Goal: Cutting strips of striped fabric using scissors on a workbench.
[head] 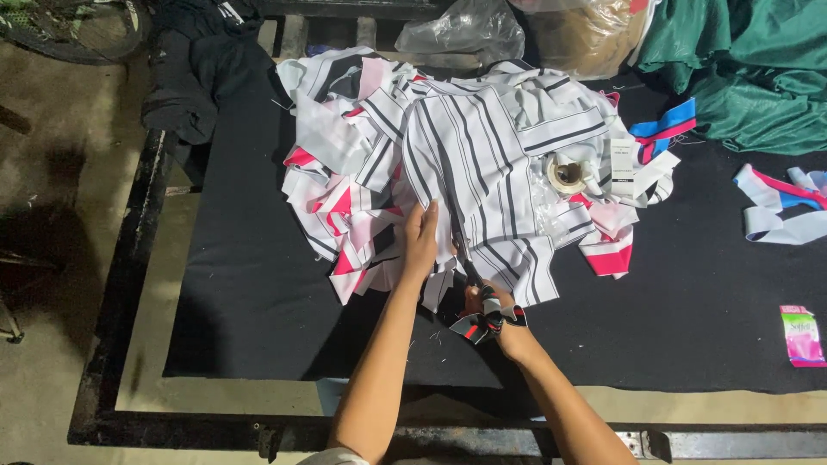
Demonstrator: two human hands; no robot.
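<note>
A small pink rectangular packet (802,335) lies near right on the black table (258,293). The left hand (419,241) presses flat, fingers together, on white striped fabric (474,164); the right hand (489,314) is clamped on cloth-wrapped scissors (472,275).

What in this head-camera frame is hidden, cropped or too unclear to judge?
- Scissors: blades mostly hidden among the striped fabric; how far they are open cannot be told.
- Right hand: fingers covered by cloth wrapped round the handles.
- Left hand: fingertips lost among the fabric folds.
- Pink packet: print too small to make out.
- Green cloth: cut off by the top and right edges.
- Roll of tape: partly buried in scraps.
</note>
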